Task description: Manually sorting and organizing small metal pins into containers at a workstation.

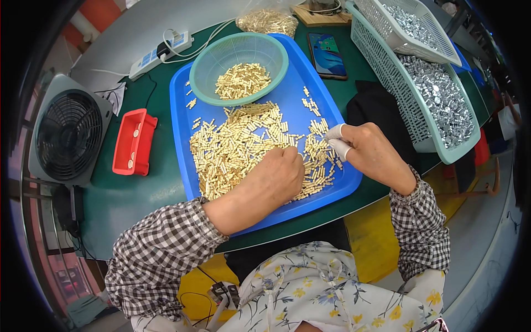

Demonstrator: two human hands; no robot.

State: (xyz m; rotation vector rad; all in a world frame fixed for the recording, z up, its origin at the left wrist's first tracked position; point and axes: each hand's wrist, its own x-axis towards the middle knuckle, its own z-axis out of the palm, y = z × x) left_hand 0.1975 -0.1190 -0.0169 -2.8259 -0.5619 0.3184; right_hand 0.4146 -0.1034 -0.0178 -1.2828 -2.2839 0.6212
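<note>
A blue tray [344, 191] holds a spread heap of small brass-coloured pins [227, 149]. My left hand [282, 172] is curled closed low over the heap; its fingertips are turned away, so whatever they hold is hidden. To its right, my right hand [371, 148] wears white finger covers on thumb and forefinger. Those two fingertips come close together in a pinch at the tray's right side, beside more pins. Anything between them is too small to make out. A green mesh basket [202, 91] with more pins rests on the tray's far part.
At left stand a red plastic box [123, 145] and a black-and-grey fan [71, 135]. Behind lie a white power strip [148, 62], a bag of pins [267, 22] and a phone [327, 54]. Baskets of silvery metal parts, one green [387, 83] and one white [381, 25], stand at right.
</note>
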